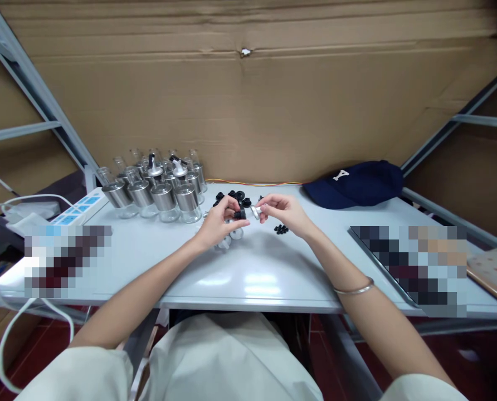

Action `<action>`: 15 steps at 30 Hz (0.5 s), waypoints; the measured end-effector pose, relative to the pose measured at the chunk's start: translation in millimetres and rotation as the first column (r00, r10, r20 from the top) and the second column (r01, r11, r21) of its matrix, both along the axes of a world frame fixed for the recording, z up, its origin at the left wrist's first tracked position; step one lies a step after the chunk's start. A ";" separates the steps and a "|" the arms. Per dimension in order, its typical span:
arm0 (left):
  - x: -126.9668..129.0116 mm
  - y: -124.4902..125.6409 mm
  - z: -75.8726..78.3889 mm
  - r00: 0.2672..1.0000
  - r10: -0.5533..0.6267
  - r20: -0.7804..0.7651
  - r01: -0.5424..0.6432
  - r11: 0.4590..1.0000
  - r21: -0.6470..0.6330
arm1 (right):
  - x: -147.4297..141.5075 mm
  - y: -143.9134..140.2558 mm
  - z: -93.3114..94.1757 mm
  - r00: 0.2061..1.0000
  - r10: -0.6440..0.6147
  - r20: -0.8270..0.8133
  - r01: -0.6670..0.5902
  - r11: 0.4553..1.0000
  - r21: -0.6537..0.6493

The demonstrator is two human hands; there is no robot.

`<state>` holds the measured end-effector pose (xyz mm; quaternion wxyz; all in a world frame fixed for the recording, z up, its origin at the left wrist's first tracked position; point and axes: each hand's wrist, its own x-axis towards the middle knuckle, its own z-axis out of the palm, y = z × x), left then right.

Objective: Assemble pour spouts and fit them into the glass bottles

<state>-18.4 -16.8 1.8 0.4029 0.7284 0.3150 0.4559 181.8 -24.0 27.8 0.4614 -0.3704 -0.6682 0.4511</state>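
Note:
Between the fingertips of my left hand (218,223) is a black ribbed stopper (240,214). My right hand (288,213) pinches a silver pourer top (256,211), with its wide end turned toward the stopper; a narrow gap seems to part the two. Behind my hands lie several round black parts (240,195) on the white table (257,262). Several clear or silvery pieces (235,234) sit partly hidden under my left hand. A small cluster of tiny black pieces (281,229) rests below my right hand.
Several glass bottles with steel sleeves (164,200) stand at the back left, two with pourers on. A white power strip (81,209) lies left of them. A navy cap (357,185) is at the back right. Cardboard (248,122) walls the back; a blurred flat object lies right.

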 end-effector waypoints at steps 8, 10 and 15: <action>3.1 -2.3 -1.1 0.995 -0.086 0.055 0.090 0.993 -0.077 | -1.0 0.2 -0.7 1.000 -0.015 -0.026 0.015 1.000 -0.012; 2.7 -1.6 -1.3 0.995 -0.081 0.057 0.086 0.994 -0.074 | -0.9 0.7 -0.7 0.999 -0.026 -0.045 0.025 1.000 -0.018; 1.7 -0.5 -0.9 0.995 -0.077 0.058 0.084 0.990 -0.114 | -0.4 1.4 -0.6 0.998 -0.027 -0.061 0.027 1.000 -0.008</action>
